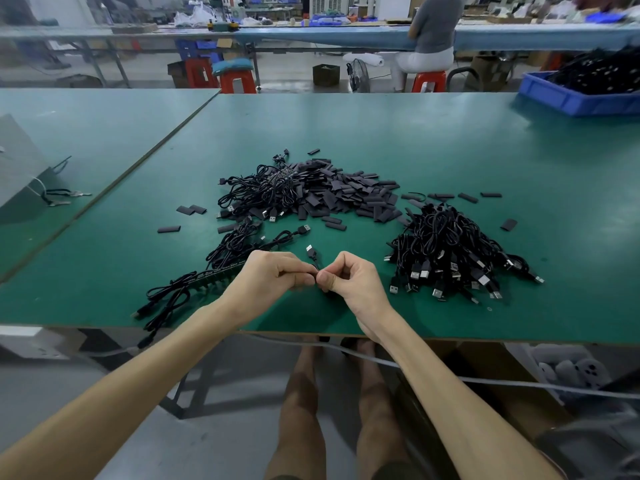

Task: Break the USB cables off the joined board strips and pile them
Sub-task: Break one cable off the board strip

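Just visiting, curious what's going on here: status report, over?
Left hand grips board strip, right hand pinches USB cable. Loose-cable pile at right. Nothing blocking.

No text is showing clearly enough to read. The board strip point(216, 276) is carrying a row of small white print along its edge, but the marks are coming out too fine and blurred to make out any letter or number.
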{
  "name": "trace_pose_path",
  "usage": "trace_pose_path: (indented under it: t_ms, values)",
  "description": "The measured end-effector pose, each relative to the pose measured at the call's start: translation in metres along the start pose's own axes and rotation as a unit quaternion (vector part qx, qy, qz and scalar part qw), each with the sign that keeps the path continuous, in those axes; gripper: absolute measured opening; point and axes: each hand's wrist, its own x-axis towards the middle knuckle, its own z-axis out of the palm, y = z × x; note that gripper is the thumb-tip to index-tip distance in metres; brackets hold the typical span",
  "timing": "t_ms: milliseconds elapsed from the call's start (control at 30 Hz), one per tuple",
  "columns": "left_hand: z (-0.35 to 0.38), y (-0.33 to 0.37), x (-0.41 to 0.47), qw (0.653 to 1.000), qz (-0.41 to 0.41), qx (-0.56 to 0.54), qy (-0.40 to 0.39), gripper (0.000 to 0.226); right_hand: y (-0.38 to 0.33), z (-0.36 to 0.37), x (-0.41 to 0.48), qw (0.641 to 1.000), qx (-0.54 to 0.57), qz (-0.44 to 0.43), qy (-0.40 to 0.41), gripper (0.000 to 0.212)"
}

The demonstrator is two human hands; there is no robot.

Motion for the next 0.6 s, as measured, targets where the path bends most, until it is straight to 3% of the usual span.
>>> trace_pose_path:
  t_ms: [133,300,600]
  values:
    - [-0.007,0.001,0.004,0.996,-0.06,-0.063,-0.035,0.014,0.002,0.0,0.001,1.0,0.001,0.008,-0.001,0.023]
    - [-0.016,0.001,0.009,0.992,-0.082,-0.062,-0.078,0.009,0.001,0.0,0.002,1.0,0.0,0.015,-0.005,0.022]
    - [0.0,-0.005,-0.002,0.988,-0.058,-0.141,0.001,0.011,-0.004,0.001,-0.001,1.0,0.027,0.007,-0.006,0.03]
